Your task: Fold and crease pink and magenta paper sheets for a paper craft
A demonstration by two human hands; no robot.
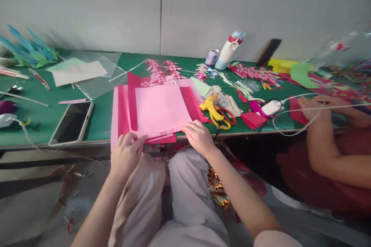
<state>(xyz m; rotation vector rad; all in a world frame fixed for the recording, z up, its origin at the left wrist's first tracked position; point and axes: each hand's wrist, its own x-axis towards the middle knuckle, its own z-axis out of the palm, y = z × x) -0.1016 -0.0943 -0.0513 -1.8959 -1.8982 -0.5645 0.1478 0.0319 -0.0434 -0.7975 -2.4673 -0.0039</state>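
Note:
A light pink sheet [162,106] lies over darker red-pink sheets [123,104] at the front edge of the green table. My left hand [127,152] pinches the near left corner of the light sheet between thumb and fingers. At the near right corner, my right hand [198,136] grips the same sheet, fingers together. Right of the stack are scissors with yellow and orange handles [226,117] and a yellow tool [211,107]. Woven pink paper strips [158,71] lie behind the sheets.
A phone [71,122] rests at the left near the table edge [26,144]. A white bottle [228,52] and a can [212,57] stand at the back. Cables and a white device [271,107] lie to the right, near another person's hands [317,104].

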